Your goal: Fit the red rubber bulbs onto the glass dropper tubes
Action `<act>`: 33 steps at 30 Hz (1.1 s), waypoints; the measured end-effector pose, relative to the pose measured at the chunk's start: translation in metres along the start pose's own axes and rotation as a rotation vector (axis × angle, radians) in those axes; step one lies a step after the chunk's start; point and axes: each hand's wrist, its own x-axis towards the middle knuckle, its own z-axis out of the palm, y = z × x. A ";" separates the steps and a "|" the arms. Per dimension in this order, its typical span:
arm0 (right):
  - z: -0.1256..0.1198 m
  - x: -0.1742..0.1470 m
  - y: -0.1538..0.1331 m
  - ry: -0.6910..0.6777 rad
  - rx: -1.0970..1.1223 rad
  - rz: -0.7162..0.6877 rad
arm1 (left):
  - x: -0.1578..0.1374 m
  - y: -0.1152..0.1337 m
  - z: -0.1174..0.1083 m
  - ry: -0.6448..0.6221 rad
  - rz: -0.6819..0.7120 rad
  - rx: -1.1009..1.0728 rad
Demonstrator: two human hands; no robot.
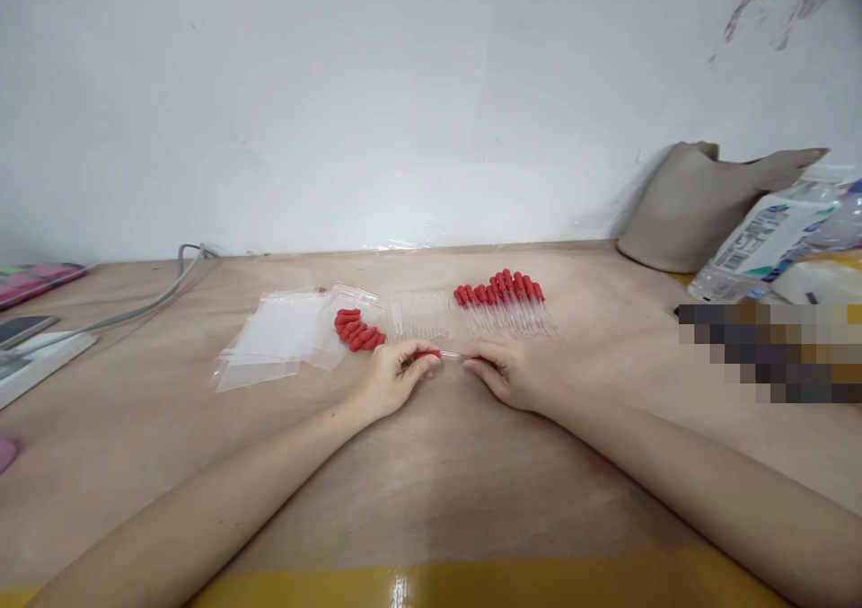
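Observation:
My left hand point(392, 382) pinches a red rubber dropper bulb point(429, 354) between thumb and fingers. From the right, my right hand point(510, 374) grips a clear dropper tube point(452, 355), whose left end meets the bulb; how far it goes in is hidden. Just behind my left hand lies a small pile of loose red bulbs point(348, 327). Bare clear tubes point(424, 322) lie in a row beyond the gap between my hands. Past my right hand is a row of droppers point(508, 295) with red bulbs fitted on their tubes.
Clear plastic zip bags point(275, 328) lie overlapped at the left. A grey cable point(158, 301) runs to a white power strip point(57, 361) near a phone point(25, 328). Plastic bottles point(760, 235) and a beige bag-like object point(693, 204) stand right, against the wall.

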 end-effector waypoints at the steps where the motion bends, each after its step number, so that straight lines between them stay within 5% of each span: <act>1: 0.000 0.000 0.001 -0.011 0.022 0.004 | 0.000 0.001 -0.001 -0.015 -0.001 -0.001; 9: -0.003 0.001 0.012 -0.108 -0.050 -0.077 | -0.002 0.008 -0.003 -0.126 0.023 0.055; 18: -0.003 -0.002 0.003 -0.017 -0.403 -0.203 | -0.002 0.009 -0.002 -0.068 0.006 0.070; 25: -0.007 0.003 0.007 0.007 -0.371 -0.261 | 0.000 0.008 -0.002 -0.126 -0.081 -0.139; 33: 0.000 -0.002 0.012 -0.009 -0.263 -0.149 | -0.001 0.006 -0.004 -0.033 0.005 0.057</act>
